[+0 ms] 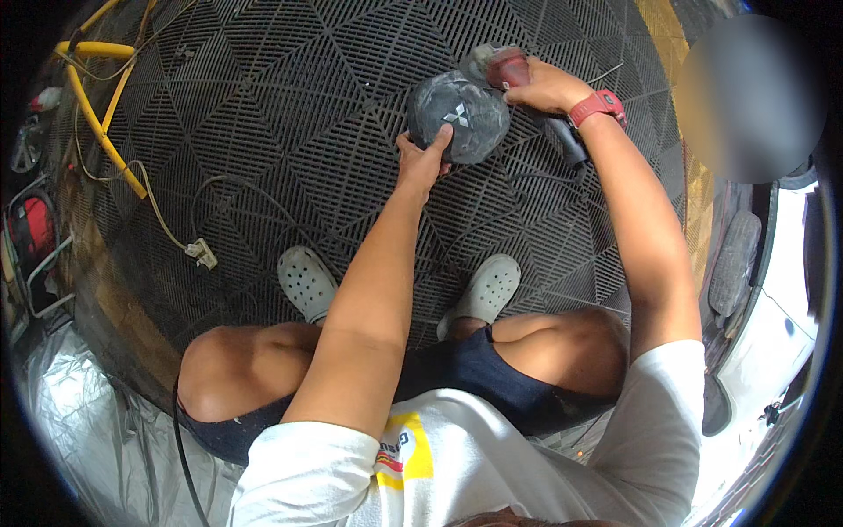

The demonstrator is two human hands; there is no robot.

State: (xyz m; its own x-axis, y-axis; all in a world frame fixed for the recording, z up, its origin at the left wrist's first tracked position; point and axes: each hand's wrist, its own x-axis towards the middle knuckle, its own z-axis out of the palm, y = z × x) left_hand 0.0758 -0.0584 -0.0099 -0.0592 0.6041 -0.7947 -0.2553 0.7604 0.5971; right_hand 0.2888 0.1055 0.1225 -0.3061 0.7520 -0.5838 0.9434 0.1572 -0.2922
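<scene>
Black grid floor mat point(290, 105); yellow hose point(104, 132); plastic sheeting point(97, 439).

**Hidden and cut-off parts**

The red power tool point(509, 66) is largely covered by the right hand point(546, 86) and by the round dark dusty cover point(458, 116). A blurred patch point(746, 97) is left unreadable at upper right, and the white vehicle body point(781, 325) is cut off by the rim

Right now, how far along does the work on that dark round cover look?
Done: nothing clearly finished; the dark round cover looks dusty grey all over. In hand: the left hand steadies the cover's lower edge on the black grid floor, while the right hand presses a red-bodied power tool against its upper right side. Left: judging by the even dull surface, probably most of it, though the far side is hidden.
</scene>
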